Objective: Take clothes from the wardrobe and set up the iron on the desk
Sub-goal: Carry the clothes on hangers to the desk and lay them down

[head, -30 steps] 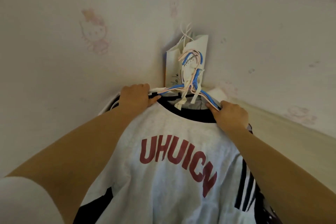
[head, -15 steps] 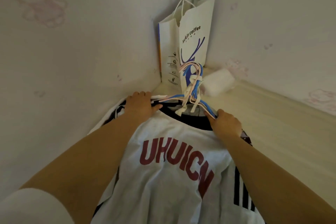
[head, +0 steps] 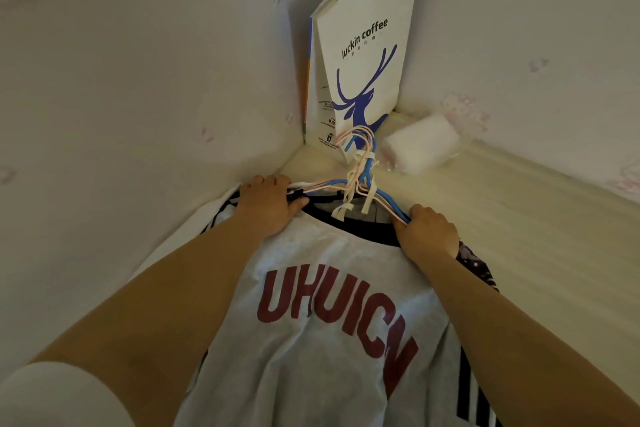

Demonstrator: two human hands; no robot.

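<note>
Bundle of clothes hangers (head: 360, 184), blue and pale pink, lying across the top of a stack of garments on a pale desk surface (head: 519, 236). Long axis of the hanger bars running left to right between the two hands; hooks bunched together and pointing away, toward the wall corner. Uppermost garment a white T-shirt (head: 329, 340) with red lettering "UHUICN", collar end toward the corner, hem end toward the camera and running out of the bottom of the frame. Beneath it, a black neckline and black fabric with white stripes at the lower right, more dark patterned cloth at the right edge.

Left hand (head: 268, 206) curled round the left shoulder of the hangers, fingers over the top, thumb underneath against the shirt collar. Right hand (head: 427, 232) closed round the right shoulder of the hangers, knuckles up, fingers tucked under the bars.

Directly past the hooks, upright in the corner, a white Luckin Coffee paper bag (head: 367, 55) with a blue deer logo and white string handles; hook tips overlapping its lower edge in this view, contact not discernible. Just right of the bag, against the wall, a small white tissue pack (head: 420, 147). Pale patterned walls (head: 138, 80) close on the left and behind.
</note>
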